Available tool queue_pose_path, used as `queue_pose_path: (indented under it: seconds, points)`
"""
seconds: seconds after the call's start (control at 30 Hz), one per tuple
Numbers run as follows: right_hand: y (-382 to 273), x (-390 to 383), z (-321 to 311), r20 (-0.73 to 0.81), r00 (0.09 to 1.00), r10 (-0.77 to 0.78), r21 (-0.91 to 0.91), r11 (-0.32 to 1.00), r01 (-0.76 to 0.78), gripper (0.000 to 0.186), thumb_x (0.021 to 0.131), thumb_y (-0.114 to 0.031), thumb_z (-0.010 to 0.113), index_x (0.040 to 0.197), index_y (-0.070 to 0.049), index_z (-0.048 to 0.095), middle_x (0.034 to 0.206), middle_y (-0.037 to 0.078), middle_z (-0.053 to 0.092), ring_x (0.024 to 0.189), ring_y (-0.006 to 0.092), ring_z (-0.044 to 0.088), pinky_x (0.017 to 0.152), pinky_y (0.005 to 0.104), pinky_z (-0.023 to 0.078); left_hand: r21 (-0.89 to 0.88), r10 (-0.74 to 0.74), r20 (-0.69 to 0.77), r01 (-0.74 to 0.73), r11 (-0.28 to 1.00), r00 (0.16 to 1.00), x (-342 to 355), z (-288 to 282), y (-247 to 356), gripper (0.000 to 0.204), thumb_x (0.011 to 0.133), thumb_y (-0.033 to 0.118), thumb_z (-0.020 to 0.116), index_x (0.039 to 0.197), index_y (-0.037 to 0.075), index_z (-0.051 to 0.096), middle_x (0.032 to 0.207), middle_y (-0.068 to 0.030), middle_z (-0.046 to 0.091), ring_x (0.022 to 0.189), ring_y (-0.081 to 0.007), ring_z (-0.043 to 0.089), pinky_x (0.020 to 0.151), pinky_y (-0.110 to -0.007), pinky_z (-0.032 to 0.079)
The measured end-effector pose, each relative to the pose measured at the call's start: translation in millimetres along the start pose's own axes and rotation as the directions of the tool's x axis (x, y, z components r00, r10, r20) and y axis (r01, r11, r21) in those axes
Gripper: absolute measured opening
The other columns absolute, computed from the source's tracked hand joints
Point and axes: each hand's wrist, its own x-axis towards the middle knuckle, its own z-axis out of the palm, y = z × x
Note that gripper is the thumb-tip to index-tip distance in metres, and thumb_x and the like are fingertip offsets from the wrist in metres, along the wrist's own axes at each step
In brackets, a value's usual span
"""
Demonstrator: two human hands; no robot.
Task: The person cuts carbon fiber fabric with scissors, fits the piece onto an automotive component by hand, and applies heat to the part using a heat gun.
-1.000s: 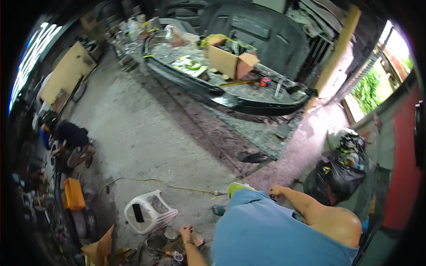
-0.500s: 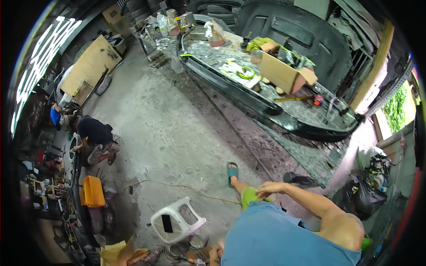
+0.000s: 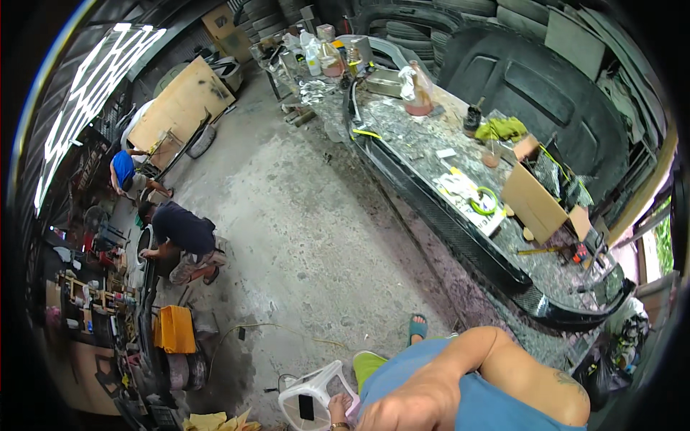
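Observation:
My left hand [image 3: 341, 406], with a band at the wrist, is at the right edge of a white plastic stool [image 3: 330, 372], its fingers bent round the rim. A black phone [image 3: 306, 407] lies on the stool's seat. My right hand [image 3: 413, 404] is raised in front of my blue shirt at the bottom of the view, its fingers curled closed. The lower edge cuts it off, and anything inside it is hidden.
A long black car bumper [image 3: 460, 233] lies along the worktable's front edge. On the table stand a cardboard box [image 3: 533, 201], green tape [image 3: 484, 201] and bottles. Two people crouch at left near an orange container [image 3: 174, 329]. A cable [image 3: 277, 325] crosses the floor.
My right hand has left my thigh and come up in front of my body, closing. My left hand has moved onto the stool's edge. The view has shifted.

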Motion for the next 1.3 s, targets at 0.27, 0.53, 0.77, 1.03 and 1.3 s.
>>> queue_pose_path:
  seconds: [0.27, 0.53, 0.77, 1.03, 1.3]
  points:
    - [47.4, 33.6, -102.5, 0.096, 0.992, 0.083, 0.047, 0.995, -0.087, 0.029, 0.089, -0.026, 0.062, 0.089, 0.002, 0.056, 0.086, 0.021, 0.054, 0.081, 0.0405, 0.053, 0.069, 0.0467, 0.042, 0.169, -0.240, 0.159, 0.213, 0.962, 0.958, 124.4, 24.4, 37.0, 0.020, 0.093, 0.022, 0.051, 0.097, 0.003, 0.058, 0.081, -0.0066, 0.063, 0.065, -0.0199, 0.061, 0.055, -0.026, 0.049]
    - [68.6, 54.4, -193.0, -0.312, 0.931, 0.189, -0.458, 0.829, -0.321, 0.027, 0.089, -0.024, 0.063, 0.085, 0.002, 0.057, 0.078, 0.019, 0.055, 0.074, 0.0361, 0.054, 0.064, 0.0439, 0.042, 0.563, -0.238, 0.414, -0.042, 0.825, 0.878, 302.8, 136.2, 308.0, 0.022, 0.093, 0.024, 0.051, 0.097, 0.003, 0.058, 0.083, -0.0064, 0.062, 0.066, -0.0192, 0.060, 0.056, -0.027, 0.049]
    - [126.3, -173.6, -200.5, -0.970, 0.010, -0.242, -0.001, -0.038, -0.999, 0.032, 0.077, -0.011, 0.062, 0.108, -0.001, 0.059, 0.104, 0.019, 0.062, 0.098, 0.0349, 0.059, 0.083, 0.0439, 0.047, 0.756, -0.246, 0.504, -0.285, 0.589, 0.828, 394.4, 246.3, 490.9, 0.023, 0.093, 0.026, 0.050, 0.097, 0.004, 0.057, 0.084, -0.0063, 0.062, 0.066, -0.0185, 0.059, 0.058, -0.027, 0.048]
    - [176.6, -401.3, 114.9, -0.224, -0.884, -0.410, 0.000, 0.907, -0.421, 0.025, 0.085, -0.024, 0.066, 0.105, -0.010, 0.063, 0.089, 0.004, 0.068, 0.080, 0.0125, 0.063, 0.061, 0.0275, 0.052, 0.715, -0.095, 0.638, -0.542, 0.442, 0.764, 368.7, 358.2, 517.4, 0.028, 0.091, 0.032, 0.048, 0.094, 0.006, 0.057, 0.090, -0.0059, 0.061, 0.073, -0.0171, 0.056, 0.066, -0.031, 0.047]
    - [93.4, -540.1, 329.8, 0.286, -0.893, -0.348, -0.429, 0.787, -0.444, 0.018, 0.088, -0.020, 0.061, 0.102, -0.009, 0.063, 0.085, 0.007, 0.067, 0.068, 0.0167, 0.063, 0.059, 0.0319, 0.050, 0.710, -0.521, 0.600, -0.704, -0.002, 0.607, 167.6, 375.6, 306.8, 0.027, 0.091, 0.027, 0.057, 0.107, 0.006, 0.058, 0.104, -0.0091, 0.063, 0.094, -0.0232, 0.062, 0.077, -0.035, 0.051]
